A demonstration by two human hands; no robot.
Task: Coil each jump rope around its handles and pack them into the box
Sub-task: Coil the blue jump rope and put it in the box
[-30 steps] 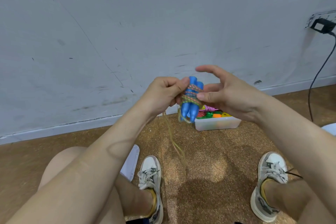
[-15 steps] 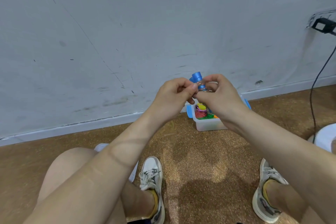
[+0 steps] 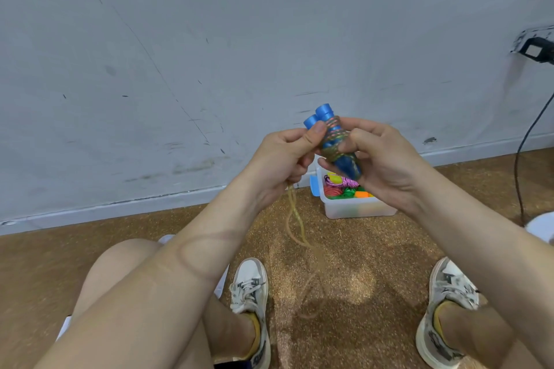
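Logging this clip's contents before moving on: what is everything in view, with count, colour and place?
handles: two, blue, side by side, held up at centre
rope: one, multicoloured, partly coiled round handles, rest hanging to floor
box: one, clear, open, on floor by wall
packed ropes: several, pink, red, green, orange, in box
cable: one, black, far right, down wall
shoes: two, white-grey, on floor
left hand: one, grips handles and rope
right hand: one, grips handles' lower part
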